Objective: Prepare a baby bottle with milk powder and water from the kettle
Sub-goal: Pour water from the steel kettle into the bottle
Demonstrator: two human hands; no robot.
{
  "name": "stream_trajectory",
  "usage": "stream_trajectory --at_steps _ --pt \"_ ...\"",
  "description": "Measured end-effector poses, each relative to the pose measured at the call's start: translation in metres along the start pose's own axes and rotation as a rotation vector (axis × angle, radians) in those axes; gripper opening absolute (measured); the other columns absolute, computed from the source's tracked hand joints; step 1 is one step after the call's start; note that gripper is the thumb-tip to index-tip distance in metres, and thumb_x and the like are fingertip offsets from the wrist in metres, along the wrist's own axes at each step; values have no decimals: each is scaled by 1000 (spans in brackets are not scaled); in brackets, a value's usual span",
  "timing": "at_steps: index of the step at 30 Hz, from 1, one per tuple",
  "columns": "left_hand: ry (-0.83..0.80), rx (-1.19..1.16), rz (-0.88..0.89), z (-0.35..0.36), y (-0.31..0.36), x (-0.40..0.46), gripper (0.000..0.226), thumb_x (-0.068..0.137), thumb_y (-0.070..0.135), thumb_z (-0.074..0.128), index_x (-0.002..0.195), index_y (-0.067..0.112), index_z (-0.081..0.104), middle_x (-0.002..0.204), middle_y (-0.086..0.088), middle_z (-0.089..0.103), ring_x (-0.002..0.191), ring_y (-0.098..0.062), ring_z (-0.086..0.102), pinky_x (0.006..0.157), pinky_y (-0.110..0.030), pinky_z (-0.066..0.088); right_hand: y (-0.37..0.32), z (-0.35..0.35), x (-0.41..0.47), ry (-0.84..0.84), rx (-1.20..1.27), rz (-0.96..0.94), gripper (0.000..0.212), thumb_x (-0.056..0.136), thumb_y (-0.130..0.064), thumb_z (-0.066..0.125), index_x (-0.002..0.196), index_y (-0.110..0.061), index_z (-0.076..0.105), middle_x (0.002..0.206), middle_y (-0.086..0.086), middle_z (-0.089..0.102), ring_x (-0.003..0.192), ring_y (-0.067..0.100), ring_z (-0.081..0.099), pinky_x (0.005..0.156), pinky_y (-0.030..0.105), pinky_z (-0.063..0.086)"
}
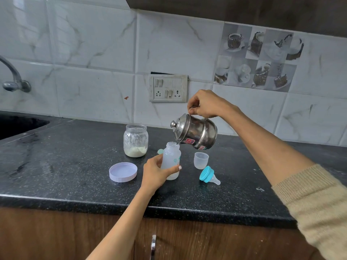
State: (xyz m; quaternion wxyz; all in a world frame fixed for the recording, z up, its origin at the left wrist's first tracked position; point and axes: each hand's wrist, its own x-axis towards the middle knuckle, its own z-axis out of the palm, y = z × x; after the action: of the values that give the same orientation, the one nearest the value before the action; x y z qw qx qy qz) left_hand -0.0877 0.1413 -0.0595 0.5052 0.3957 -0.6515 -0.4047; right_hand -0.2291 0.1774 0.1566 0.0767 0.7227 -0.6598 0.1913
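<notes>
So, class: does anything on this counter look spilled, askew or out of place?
Only small things: the teal teat ring lies tipped on its side, and pale specks dot the black counter nearby. No puddle shows around the bottle.

Black speckled countertop [56, 166], dark sink basin [16, 126] set into its far left corner, metal tap [14, 79] on the marble-patterned wall tiles [90, 53], switch and socket panel [168, 88], decorative coffee-cup tile [259, 57], wooden cabinet front [47, 235] with metal handle [153, 245]

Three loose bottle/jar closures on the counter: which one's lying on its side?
The teal nipple ring, tipped over with its clear teat pointing right. The lavender jar lid lies flat, rim up; the clear cap stands with its opening up.
</notes>
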Motion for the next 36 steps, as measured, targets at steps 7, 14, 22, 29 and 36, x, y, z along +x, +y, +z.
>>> stream_trajectory --at_steps 7,14,22,29,36 --pt "2 -10 -8 0 2 -1 53 64 26 86 113 18 67 105 4 71 97 -9 65 78 -19 48 -1 0 -1 5 -2 -1 19 87 -12 66 104 -9 70 108 7 67 91 13 56 77 25 40" --pt "3 -12 -11 1 2 -1 54 64 26 86 114 18 67 105 4 70 98 -10 65 82 -23 49 -1 0 -1 6 4 -1 18 86 -11 66 104 -8 70 107 8 68 91 14 57 78 25 42" --pt "-1 -9 -11 0 1 -1 57 64 27 86 117 17 66 109 3 70 100 -10 65 81 -22 49 -2 0 -1 13 0 -1 19 86 -11 66 105 -8 70 106 7 67 89 13 56 77 23 40" --pt "6 2 -3 0 1 0 55 65 27 86 115 17 67 107 3 71 99 -10 65 76 -17 47 -2 0 -1 19 -16 -12 18 86 -11 66 104 -8 70 103 5 66 86 12 55 76 23 40" --pt "3 -17 -13 1 0 0 52 63 27 87 111 20 69 103 5 72 98 -9 66 78 -19 48 -2 0 -1 16 -21 -14 17 86 -11 66 102 -9 71 103 6 69 87 12 58 75 24 42"
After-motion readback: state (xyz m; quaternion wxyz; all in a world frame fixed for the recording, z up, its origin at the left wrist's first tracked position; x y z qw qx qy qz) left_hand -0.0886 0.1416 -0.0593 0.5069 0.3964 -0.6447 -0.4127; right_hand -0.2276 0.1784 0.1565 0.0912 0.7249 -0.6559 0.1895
